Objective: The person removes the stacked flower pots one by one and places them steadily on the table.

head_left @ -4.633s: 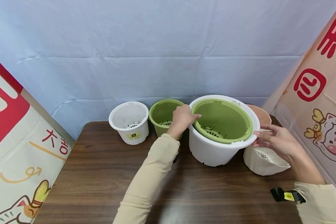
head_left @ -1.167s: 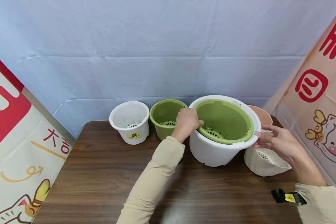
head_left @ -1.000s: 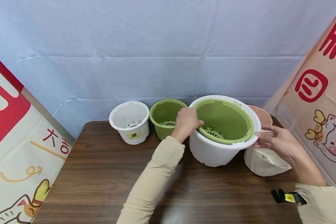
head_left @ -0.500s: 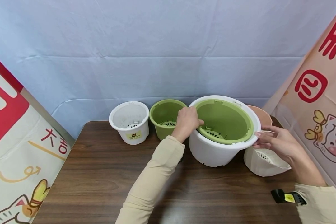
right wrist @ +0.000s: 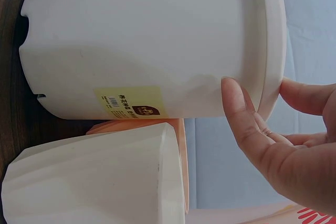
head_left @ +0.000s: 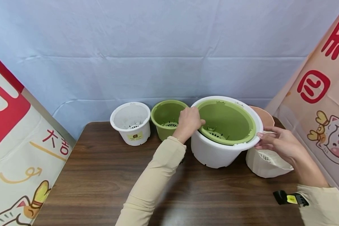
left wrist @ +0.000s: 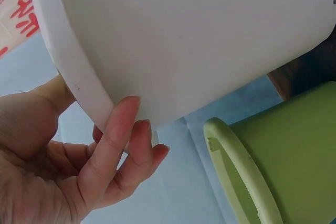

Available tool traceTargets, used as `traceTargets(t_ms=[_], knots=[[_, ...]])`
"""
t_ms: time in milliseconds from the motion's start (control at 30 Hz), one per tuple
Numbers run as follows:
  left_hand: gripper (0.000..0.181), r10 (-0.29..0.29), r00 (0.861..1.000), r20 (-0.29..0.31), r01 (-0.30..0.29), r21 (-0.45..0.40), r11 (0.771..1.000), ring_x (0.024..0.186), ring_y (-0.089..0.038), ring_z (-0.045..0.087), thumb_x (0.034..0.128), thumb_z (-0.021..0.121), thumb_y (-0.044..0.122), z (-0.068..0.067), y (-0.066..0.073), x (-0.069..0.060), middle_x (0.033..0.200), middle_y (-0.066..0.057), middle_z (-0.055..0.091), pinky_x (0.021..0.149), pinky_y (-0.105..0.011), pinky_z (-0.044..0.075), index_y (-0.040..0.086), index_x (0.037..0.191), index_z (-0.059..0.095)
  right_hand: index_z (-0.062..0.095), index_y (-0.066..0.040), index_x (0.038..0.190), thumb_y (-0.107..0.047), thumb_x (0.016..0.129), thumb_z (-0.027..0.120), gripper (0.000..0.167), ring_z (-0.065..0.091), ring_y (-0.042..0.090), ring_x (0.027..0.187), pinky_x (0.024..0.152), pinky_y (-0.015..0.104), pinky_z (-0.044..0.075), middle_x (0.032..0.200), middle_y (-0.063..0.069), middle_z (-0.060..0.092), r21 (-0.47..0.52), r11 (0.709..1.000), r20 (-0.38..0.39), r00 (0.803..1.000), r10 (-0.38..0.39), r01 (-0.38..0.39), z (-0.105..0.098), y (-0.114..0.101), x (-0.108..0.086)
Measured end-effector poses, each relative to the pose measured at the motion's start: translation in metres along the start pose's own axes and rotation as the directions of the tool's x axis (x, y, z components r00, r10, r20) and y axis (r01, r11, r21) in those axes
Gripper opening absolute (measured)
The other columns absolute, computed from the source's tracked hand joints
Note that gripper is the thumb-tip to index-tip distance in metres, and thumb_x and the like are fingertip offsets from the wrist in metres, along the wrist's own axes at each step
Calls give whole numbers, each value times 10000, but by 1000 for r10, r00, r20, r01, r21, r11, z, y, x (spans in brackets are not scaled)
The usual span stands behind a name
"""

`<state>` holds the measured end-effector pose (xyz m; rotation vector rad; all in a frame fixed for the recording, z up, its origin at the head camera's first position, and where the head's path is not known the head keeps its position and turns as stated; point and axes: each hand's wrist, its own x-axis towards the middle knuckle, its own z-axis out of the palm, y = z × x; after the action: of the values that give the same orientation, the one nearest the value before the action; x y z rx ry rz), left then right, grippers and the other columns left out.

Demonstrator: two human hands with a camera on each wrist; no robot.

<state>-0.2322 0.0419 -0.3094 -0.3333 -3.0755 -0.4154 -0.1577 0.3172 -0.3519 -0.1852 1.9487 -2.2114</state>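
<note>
A large white flowerpot (head_left: 214, 154) stands on the table with a green flowerpot (head_left: 228, 121) nested inside it. My left hand (head_left: 188, 123) grips the white pot's rim on its left side, thumb over the inner edge. In the left wrist view, the fingers (left wrist: 116, 135) curl under that rim from outside. On the opposite side, my right hand (head_left: 279, 142) pinches the same rim. The right wrist view has its thumb on top of the rim and a finger (right wrist: 239, 114) against the outer wall, near a yellow label (right wrist: 131, 102).
Left of the big pot stand a smaller green pot (head_left: 165, 133) and a small white pot (head_left: 134, 136) with a label. To the right are a cream faceted pot (head_left: 266, 166) and an orange pot (head_left: 263, 116), partly hidden. All stand along the back of the wooden table (head_left: 101, 188).
Since the oldest frame, my left hand has shifted slightly right along the rim. The pots stay in place, and the last second shows almost no motion.
</note>
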Motion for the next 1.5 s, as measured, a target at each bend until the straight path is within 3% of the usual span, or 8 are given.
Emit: traceTargets(t_ms=[267,467,800,967,1067,1233,1500], knots=[[321,-3,1000,6,3,-17,1000,605,-144,562,822,668,371,0,-1,0,676,-23,590,498,-245,463,120,646,570,329,104,1107,38,910,498,268,660,238,679,655,322,542,787,111,652,-50,998,-25,999,29,-31,2,-3,0],[370,-1,1000,26,2,-17,1000,570,-137,539,839,647,370,0,-1,0,625,-9,556,481,-242,443,140,590,500,285,148,1142,28,912,502,338,660,235,676,654,320,542,787,101,647,-77,996,-39,998,41,-44,2,-4,0],[382,-21,998,51,22,-17,1000,594,-144,546,864,614,369,-2,0,1,652,-14,560,493,-250,451,144,588,478,336,98,1093,34,910,500,253,660,241,678,655,322,542,786,114,650,-55,998,-20,999,26,-27,2,-2,1],[372,-20,999,50,22,-42,999,599,-141,540,868,614,350,-3,-1,1,647,-14,544,515,-249,453,138,595,477,499,8,993,48,907,497,95,657,232,678,646,316,543,769,132,648,-55,998,4,1000,4,-4,2,-1,1],[389,-12,998,55,15,-64,998,572,-132,511,873,610,335,-5,-2,0,589,3,475,526,-241,440,136,582,446,544,-27,954,55,907,492,108,653,225,665,630,309,544,754,135,647,-59,998,7,1000,-4,4,3,-2,0],[421,-6,998,59,12,-108,994,499,-115,448,883,598,316,-7,-6,0,524,20,375,508,-224,413,136,559,398,510,12,956,70,910,475,82,647,215,645,612,298,544,741,130,644,-55,998,0,1000,-10,10,5,-3,1],[398,-24,998,51,29,-112,993,514,-130,489,888,585,324,-12,-6,-1,547,7,410,500,-236,425,136,582,414,533,-15,926,83,911,459,123,645,209,635,609,286,542,732,118,644,-29,1000,-16,1000,-7,7,8,-5,0]])
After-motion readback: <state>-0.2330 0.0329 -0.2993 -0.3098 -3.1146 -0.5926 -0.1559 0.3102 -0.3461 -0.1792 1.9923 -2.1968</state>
